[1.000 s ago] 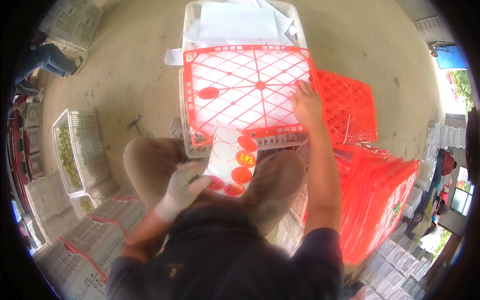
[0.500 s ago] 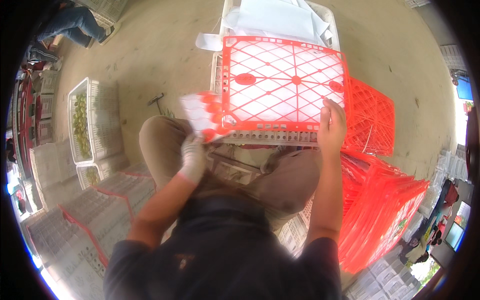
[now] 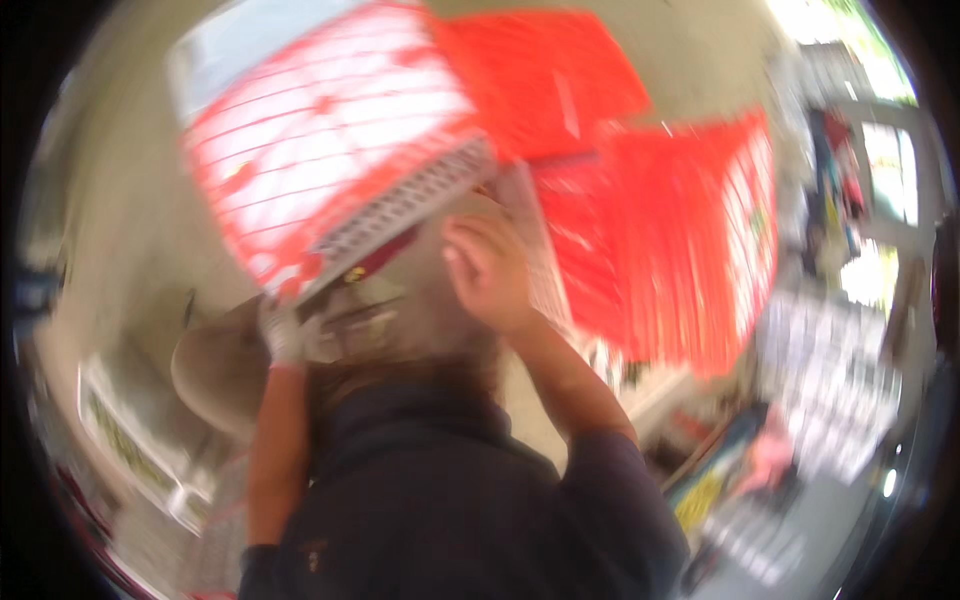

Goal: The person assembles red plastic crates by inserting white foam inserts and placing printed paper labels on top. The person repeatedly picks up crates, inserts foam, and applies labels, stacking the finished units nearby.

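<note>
A red plastic lattice panel (image 3: 322, 104) with white showing through its openings lies on a pale perforated crate (image 3: 405, 198). My left hand (image 3: 283, 332), in a whitish glove, is at the panel's near left corner; motion blur hides whether its fingers grip anything. Bare, my right hand (image 3: 487, 262) hovers over my lap by the crate's near right corner. Its fingers are loosely bent, thumb apart, and nothing shows in them. To the right stands a thick stack of red lattice panels (image 3: 670, 240), with another red panel (image 3: 545, 75) beyond it.
Pale sheets (image 3: 235, 50) lie at the far end of the crate. A white crate (image 3: 130, 435) stands at the lower left. Piled whitish crates (image 3: 835, 375) and coloured items (image 3: 745, 465) are at the right. The whole picture is smeared by motion.
The view has swung right, bringing the red stack inward. My right hand has left the panel's right edge. The light sheet with red spots by my left hand no longer shows distinctly.
</note>
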The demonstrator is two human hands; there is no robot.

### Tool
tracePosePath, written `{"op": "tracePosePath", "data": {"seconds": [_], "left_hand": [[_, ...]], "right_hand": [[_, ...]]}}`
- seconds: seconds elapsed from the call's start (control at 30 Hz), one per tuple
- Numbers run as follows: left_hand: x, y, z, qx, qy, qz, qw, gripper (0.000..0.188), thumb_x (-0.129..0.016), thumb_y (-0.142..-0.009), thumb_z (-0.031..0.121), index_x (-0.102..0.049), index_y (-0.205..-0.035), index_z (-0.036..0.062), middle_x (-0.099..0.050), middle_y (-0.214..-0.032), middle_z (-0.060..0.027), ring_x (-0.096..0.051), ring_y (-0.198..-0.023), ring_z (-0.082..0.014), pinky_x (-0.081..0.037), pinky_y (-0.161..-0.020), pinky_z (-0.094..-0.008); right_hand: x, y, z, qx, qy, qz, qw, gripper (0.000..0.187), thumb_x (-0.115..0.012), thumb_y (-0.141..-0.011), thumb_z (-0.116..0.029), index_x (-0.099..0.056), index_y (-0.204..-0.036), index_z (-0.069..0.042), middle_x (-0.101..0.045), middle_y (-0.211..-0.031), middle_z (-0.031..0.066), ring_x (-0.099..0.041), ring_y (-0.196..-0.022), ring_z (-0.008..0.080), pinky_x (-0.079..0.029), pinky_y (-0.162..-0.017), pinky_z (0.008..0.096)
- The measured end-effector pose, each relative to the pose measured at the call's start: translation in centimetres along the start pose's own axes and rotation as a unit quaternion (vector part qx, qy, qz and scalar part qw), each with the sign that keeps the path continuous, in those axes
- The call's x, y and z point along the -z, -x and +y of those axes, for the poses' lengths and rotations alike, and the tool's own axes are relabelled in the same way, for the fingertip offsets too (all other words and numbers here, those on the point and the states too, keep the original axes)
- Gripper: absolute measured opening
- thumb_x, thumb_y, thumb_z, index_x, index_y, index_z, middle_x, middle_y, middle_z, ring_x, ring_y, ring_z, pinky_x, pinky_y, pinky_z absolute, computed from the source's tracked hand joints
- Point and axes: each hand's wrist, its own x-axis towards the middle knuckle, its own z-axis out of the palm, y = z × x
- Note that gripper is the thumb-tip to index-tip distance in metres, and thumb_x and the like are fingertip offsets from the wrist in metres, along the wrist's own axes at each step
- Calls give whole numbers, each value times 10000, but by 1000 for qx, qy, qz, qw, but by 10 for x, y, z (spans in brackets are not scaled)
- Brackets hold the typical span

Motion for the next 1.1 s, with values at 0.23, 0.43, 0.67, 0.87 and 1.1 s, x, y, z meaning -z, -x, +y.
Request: {"op": "tracePosePath", "data": {"seconds": [0.23, 0.43, 0.67, 0.87, 1.1], "left_hand": [[3, -1, 5, 36, -86, -62, 994, 599, -742, -876, 295, -537, -1346, -14, -662, -1086, -96, -605, -922, -239, -471, -857, -365], [33, 9, -14, 68, -20, -97, 993, 710, -749, -869, 290, -444, -1445, 8, -611, -1115, -80, -557, -910, -199, -470, -838, -339], [0, 109, 84, 7, 42, -222, 974, 284, -561, -981, 360, -570, -900, 88, -508, -776, -1, -506, -768, -153, -466, -762, -296], [12, 97, 71, -110, -158, -40, 980, 393, -640, -807, 86, -631, -1169, -68, -691, -1001, -210, -658, -983, -309, -519, -881, -410], [3, 113, 48, -49, -120, -30, 991, 540, -716, -853, 143, -559, -1341, -28, -576, -1276, -218, -629, -1129, -313, -525, -970, -393]], "right_hand": [[53, 219, 15, -249, 106, 99, 958, 289, -700, -750, 48, -671, -1021, -50, -652, -954, 135, -644, -875, 341, -530, -760, 422], [112, 363, 44, -506, 285, -81, 810, 615, -795, -788, -260, -540, -1298, -31, -596, -1223, 185, -550, -1170, 369, -452, -988, 477], [149, 560, 151, -707, 318, -88, 626, 945, -706, -844, -556, -387, -1455, 91, -412, -1494, 309, -374, -1403, 454, -265, -1191, 514], [93, 528, 188, -674, 274, -101, 679, 867, -698, -842, -520, -421, -1400, 83, -432, -1457, 283, -406, -1363, 427, -290, -1152, 494], [90, 379, 170, -528, 271, -28, 804, 725, -682, -850, -446, -477, -1327, 61, -487, -1381, 254, -459, -1302, 400, -341, -1089, 479]]}}
